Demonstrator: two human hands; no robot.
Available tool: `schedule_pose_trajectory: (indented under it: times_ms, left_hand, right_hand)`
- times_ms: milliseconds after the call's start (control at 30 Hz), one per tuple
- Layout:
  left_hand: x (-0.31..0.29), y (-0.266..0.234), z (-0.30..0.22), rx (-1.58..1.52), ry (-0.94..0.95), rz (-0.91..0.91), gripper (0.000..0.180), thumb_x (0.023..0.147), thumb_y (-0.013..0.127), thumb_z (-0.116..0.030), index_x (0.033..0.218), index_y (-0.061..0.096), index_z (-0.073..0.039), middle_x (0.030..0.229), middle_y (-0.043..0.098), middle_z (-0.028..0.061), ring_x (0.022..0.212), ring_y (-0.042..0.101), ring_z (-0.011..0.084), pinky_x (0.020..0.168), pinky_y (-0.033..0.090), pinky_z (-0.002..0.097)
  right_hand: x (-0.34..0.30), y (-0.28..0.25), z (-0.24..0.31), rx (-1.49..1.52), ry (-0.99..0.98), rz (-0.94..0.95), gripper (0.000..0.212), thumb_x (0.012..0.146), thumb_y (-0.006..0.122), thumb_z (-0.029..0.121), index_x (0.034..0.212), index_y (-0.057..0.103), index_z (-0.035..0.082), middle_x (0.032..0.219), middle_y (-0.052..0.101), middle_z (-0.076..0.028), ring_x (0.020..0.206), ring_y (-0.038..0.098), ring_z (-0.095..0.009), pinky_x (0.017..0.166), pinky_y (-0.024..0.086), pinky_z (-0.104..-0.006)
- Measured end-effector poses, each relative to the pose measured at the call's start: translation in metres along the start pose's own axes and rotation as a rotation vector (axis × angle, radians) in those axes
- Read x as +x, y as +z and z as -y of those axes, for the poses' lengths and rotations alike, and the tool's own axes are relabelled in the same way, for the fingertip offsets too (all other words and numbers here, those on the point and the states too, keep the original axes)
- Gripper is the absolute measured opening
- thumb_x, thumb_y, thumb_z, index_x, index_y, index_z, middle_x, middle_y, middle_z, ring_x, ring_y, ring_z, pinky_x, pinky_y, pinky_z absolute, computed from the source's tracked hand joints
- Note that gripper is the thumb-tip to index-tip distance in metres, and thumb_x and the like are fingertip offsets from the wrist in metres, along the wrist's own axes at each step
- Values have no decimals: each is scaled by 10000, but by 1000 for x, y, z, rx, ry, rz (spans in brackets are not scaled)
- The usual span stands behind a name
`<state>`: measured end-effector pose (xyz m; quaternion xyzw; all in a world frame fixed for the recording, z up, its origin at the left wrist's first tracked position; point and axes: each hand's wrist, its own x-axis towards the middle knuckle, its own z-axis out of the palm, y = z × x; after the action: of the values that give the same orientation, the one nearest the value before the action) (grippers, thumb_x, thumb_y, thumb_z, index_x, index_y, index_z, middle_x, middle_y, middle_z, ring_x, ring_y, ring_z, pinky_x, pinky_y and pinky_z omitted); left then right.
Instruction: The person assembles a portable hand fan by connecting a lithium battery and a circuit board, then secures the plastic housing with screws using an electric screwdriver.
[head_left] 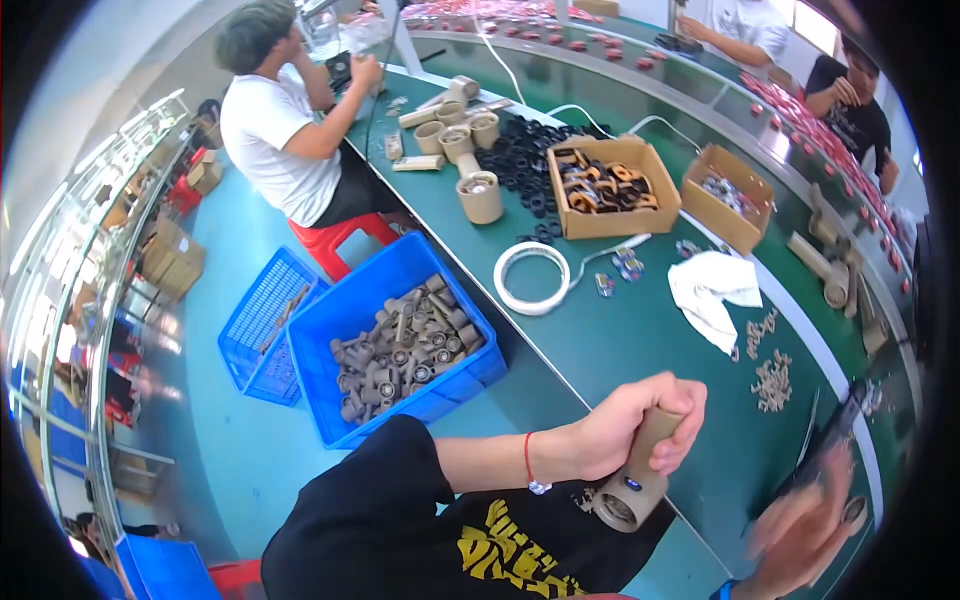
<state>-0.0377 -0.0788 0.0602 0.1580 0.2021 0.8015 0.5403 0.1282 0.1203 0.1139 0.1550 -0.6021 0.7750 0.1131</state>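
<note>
My left hand (645,425) is closed round the handle of a tan flashlight housing (632,490), its wide open head tilted down over my lap. A small dark button with a blue tint shows on its neck. At the lower right, motion smears my right hand (800,530), so its fingers are unclear. A tan tubular part (853,512) shows beside that hand; whether the hand grips it is unclear. On the green table (620,345) between my hands and the far boxes lie a white cloth (715,290) and a pile of small tan pieces (772,382).
A blue crate (470,375) of tan housings stands at my left. Across the table are a tape roll (532,308), a carton of black-and-orange parts (655,215), a smaller carton (745,240) and black rings (525,160). A co-worker (285,130) sits far left, beside the conveyor (700,85).
</note>
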Motion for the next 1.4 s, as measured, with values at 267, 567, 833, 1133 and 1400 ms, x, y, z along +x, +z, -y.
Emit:
schedule_pose_trajectory:
  times_ms: [267, 567, 833, 1133, 1400]
  left_hand:
    - [-1, 17, -31, 1042, 1160, 304, 225, 806, 523, -208, 652, 610, -69, 647, 589, 51, 567, 559, 226, 544, 413, 344]
    - [12, 26, 27, 1483, 1119, 561, 193, 777, 667, -218, 643, 563, -127, 690, 539, 9, 724, 536, 231, 733, 407, 412]
    - [9, -6, 15, 1253, 1047, 337, 154, 781, 589, -72, 642, 523, -61, 622, 458, 42, 593, 484, 257, 539, 380, 373]
    - [25, -42, 28, 1378, 678, -19, 165, 847, 636, -70, 709, 563, -15, 625, 491, 64, 592, 482, 229, 527, 391, 348]
    - [11, -51, 28, 1343, 580, -101, 199, 874, 626, -93, 709, 557, -4, 626, 496, 66, 584, 490, 208, 524, 394, 334]
  right_hand:
    - [12, 56, -51, -225, 453, -200, 432, 929, 493, 381, 979, 690, 0, 767, 645, -94, 692, 601, -151, 611, 468, -290]
    - [42, 70, -71, 315, 457, -773, 430, 979, 461, 407, 1167, 525, 26, 850, 585, -109, 588, 511, -118, 503, 420, -227]
    - [65, 38, -36, 662, 276, -988, 282, 912, 501, 344, 911, 617, 87, 709, 543, -28, 585, 503, -210, 523, 425, -380]
    - [42, 26, -38, -33, 363, -750, 195, 954, 524, 322, 1003, 602, 150, 831, 581, 12, 728, 568, -157, 634, 457, -273]
    - [-27, 17, 14, -376, -247, -1, 218, 950, 470, 288, 818, 447, 116, 962, 583, -24, 790, 519, -160, 726, 411, -261]
